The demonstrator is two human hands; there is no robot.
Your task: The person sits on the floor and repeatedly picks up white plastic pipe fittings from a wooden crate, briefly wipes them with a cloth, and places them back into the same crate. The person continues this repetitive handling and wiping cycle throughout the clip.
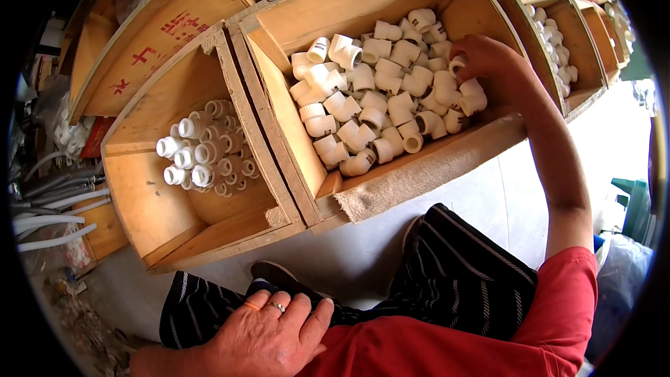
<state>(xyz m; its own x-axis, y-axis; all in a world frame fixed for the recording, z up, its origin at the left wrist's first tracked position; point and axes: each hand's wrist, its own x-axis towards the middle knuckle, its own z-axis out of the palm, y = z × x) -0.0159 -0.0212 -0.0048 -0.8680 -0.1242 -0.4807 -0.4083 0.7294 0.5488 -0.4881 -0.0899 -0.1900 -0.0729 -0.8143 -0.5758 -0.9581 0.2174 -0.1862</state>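
Reaching into the right end of a wooden bin (291, 139), my right hand (484, 57) has its fingers around a white plastic pipe elbow (457, 66); the elbow's round end shows below the fingers, and the rest is hidden. Many more white pipe elbows (388, 82) lie heaped in this bin. My left hand (267, 332) rests palm down on my lap, over the striped dark trousers (466, 277). It holds nothing, and a silver ring and an orange band are on its fingers.
Left of the elbow bin, a second wooden bin (157, 214) holds stacked white threaded plastic fittings (204, 152). A beige cloth strip (419, 175) covers the elbow bin's near edge. More bins with white fittings (555, 47) stand right. Pale hoses (57, 235) jut in at left.
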